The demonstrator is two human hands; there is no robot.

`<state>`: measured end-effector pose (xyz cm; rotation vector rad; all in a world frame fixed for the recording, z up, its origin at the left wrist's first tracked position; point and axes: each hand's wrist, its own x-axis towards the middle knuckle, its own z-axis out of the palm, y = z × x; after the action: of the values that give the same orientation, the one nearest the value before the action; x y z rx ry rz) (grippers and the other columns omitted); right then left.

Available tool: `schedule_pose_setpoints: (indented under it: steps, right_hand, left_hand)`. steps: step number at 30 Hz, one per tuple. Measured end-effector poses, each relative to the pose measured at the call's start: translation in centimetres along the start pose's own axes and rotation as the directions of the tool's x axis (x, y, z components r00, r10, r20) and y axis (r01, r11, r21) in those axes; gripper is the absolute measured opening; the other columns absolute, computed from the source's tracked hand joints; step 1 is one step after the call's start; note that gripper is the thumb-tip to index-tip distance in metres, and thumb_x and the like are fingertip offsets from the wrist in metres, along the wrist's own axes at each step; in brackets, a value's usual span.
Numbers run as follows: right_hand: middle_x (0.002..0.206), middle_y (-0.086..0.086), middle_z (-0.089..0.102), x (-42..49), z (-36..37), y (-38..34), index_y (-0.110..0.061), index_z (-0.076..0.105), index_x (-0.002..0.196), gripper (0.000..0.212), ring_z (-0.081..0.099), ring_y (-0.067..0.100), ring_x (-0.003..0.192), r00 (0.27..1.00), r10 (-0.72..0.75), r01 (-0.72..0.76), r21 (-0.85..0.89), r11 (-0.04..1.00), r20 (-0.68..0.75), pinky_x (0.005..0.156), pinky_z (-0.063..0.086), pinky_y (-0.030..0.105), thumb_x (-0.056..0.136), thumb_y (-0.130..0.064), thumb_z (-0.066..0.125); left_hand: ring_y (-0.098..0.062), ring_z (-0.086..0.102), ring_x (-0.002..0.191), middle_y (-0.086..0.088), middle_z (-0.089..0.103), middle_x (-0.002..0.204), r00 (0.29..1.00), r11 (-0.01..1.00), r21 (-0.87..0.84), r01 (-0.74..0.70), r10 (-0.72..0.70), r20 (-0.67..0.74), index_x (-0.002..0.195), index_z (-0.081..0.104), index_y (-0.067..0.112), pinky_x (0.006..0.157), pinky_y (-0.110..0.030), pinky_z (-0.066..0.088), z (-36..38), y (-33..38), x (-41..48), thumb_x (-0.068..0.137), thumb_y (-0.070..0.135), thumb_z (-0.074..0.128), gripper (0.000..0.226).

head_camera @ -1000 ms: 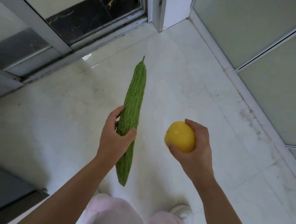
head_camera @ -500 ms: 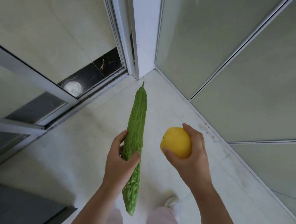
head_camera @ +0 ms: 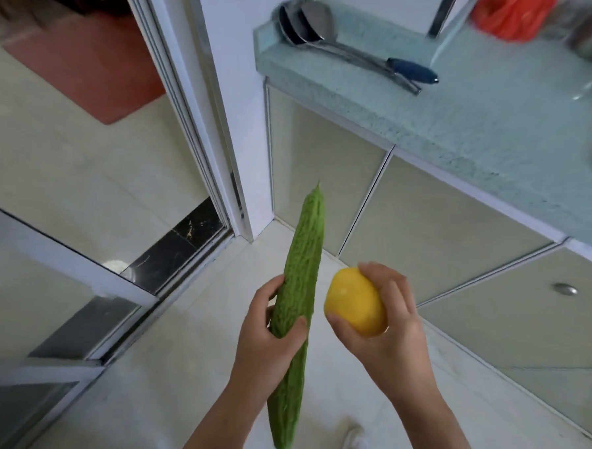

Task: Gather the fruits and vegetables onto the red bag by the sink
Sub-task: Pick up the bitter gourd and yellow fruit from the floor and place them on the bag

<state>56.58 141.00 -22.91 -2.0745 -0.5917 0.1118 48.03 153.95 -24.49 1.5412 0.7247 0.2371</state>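
My left hand (head_camera: 267, 346) grips a long bumpy green bitter gourd (head_camera: 303, 259) around its middle, tip pointing up and away. Just to its right, my right hand (head_camera: 391, 335) holds a round yellow fruit (head_camera: 354, 301) at about the same height, over the pale floor. The red bag (head_camera: 509, 15) lies blurred at the top right, on the far part of the light-blue counter (head_camera: 464, 130). The sink is not clearly visible.
Two steel ladles (head_camera: 319, 23) with a blue handle lie on the counter's left end. Beige cabinet doors (head_camera: 424, 231) run under it. A white door frame (head_camera: 222, 100) and sliding glass door (head_camera: 61, 298) stand at left, a red mat (head_camera: 90, 62) beyond.
The view has tilted upward from the floor, bringing the counter, ladles and red bag into sight. Both hands keep the same grips on the gourd and the yellow fruit.
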Motion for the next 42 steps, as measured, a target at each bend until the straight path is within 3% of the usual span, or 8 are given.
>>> schedule_pose_setpoints:
  steps: [4, 9, 15, 22, 27, 31, 35, 42]
  right_hand:
    - [0.117, -0.008, 0.047, -1.4, -3.1, -3.4, -0.035, 0.048, 0.116, 0.062, 0.038, -0.017, 0.105, 0.994, -0.02, 0.013, -0.067, 0.998, -0.11, 0.082, 0.029, -0.003, 0.059, -0.038, 0.072]
    - [0.116, -0.006, 0.048, -3.9, -6.2, -7.2, -0.031, 0.05, 0.117, 0.062, 0.039, -0.017, 0.105, 0.974, -0.016, -0.008, -0.108, 0.994, -0.224, 0.083, 0.029, -0.002, 0.059, -0.044, 0.069]
    - [0.115, -0.007, 0.047, -7.1, -9.7, -10.9, -0.035, 0.049, 0.114, 0.061, 0.04, -0.015, 0.103, 0.932, 0.002, -0.061, -0.15, 0.987, -0.362, 0.084, 0.028, -0.002, 0.059, -0.036, 0.073]
    - [0.115, -0.011, 0.046, -11.3, -14.8, -12.6, -0.039, 0.046, 0.114, 0.061, 0.038, -0.019, 0.104, 0.86, 0.079, -0.181, -0.158, 0.971, -0.504, 0.08, 0.033, 0.004, 0.059, -0.039, 0.072]
    - [0.115, -0.028, 0.039, -14.7, -18.8, -12.3, -0.044, 0.043, 0.114, 0.061, 0.038, -0.018, 0.103, 0.788, 0.141, -0.269, -0.13, 0.954, -0.6, 0.079, 0.032, 0.007, 0.059, -0.04, 0.07]
    - [0.114, -0.028, 0.039, -17.4, -23.0, -10.9, -0.043, 0.043, 0.113, 0.06, 0.039, -0.018, 0.103, 0.7, 0.181, -0.329, -0.087, 0.94, -0.691, 0.077, 0.033, 0.007, 0.059, -0.039, 0.07]
    - [0.112, -0.03, 0.038, -20.4, -27.9, -8.9, -0.044, 0.043, 0.113, 0.062, 0.038, -0.02, 0.101, 0.622, 0.21, -0.381, -0.057, 0.923, -0.754, 0.071, 0.035, 0.001, 0.061, -0.039, 0.077]
    - [0.113, -0.021, 0.043, -28.2, -38.8, -5.4, -0.043, 0.044, 0.113, 0.061, 0.04, -0.018, 0.102, 0.412, 0.226, -0.503, -0.013, 0.864, -0.883, 0.074, 0.035, 0.006, 0.058, -0.044, 0.071]
  left_hand:
    - [0.0, 0.06, 0.089, 0.014, 0.06, 0.108, 0.995, 0.999, 0.003, -0.041, 0.041, 0.096, 0.121, 0.048, 0.034, 0.063, -0.015, 0.05, -1.1, 3.2, -1.9, 0.08, 0.003, 0.062, 0.054]
    - [0.0, 0.061, 0.086, 0.015, 0.062, 0.103, 0.975, 0.993, -0.015, -0.116, 0.117, 0.191, 0.116, 0.049, 0.037, 0.062, -0.016, 0.051, -1.4, 7.0, -3.6, 0.081, 0.003, 0.061, 0.051]
    - [0.004, 0.06, 0.087, 0.023, 0.06, 0.099, 0.911, 0.967, -0.039, -0.251, 0.25, 0.329, 0.119, 0.05, 0.03, 0.063, -0.013, 0.049, -0.4, 11.2, -5.4, 0.079, 0.001, 0.062, 0.051]
    - [0.0, 0.06, 0.091, 0.018, 0.062, 0.105, 0.774, 0.951, -0.013, -0.308, 0.259, 0.579, 0.12, 0.051, 0.031, 0.064, -0.013, 0.048, 3.1, 13.9, -7.9, 0.067, 0.019, 0.061, 0.055]
    - [0.001, 0.061, 0.089, 0.022, 0.061, 0.104, 0.697, 0.946, -0.009, -0.324, 0.245, 0.674, 0.115, 0.053, 0.036, 0.064, -0.014, 0.049, 7.0, 15.0, -10.2, 0.066, 0.021, 0.061, 0.052]
    - [-0.001, 0.061, 0.09, 0.019, 0.061, 0.111, 0.614, 0.942, -0.021, -0.335, 0.236, 0.754, 0.115, 0.053, 0.036, 0.067, -0.017, 0.05, 12.0, 16.1, -12.3, 0.068, 0.018, 0.063, 0.051]
    - [0.004, 0.061, 0.087, 0.023, 0.058, 0.109, 0.525, 0.939, -0.037, -0.343, 0.224, 0.821, 0.111, 0.05, 0.042, 0.064, -0.011, 0.047, 18.5, 17.3, -15.3, 0.081, 0.004, 0.062, 0.05]
    - [0.008, 0.058, 0.091, 0.026, 0.056, 0.107, 0.254, 0.91, -0.08, -0.407, 0.196, 0.947, 0.12, 0.045, 0.04, 0.071, -0.012, 0.049, 32.3, 19.0, -23.4, 0.082, 0.011, 0.063, 0.05]
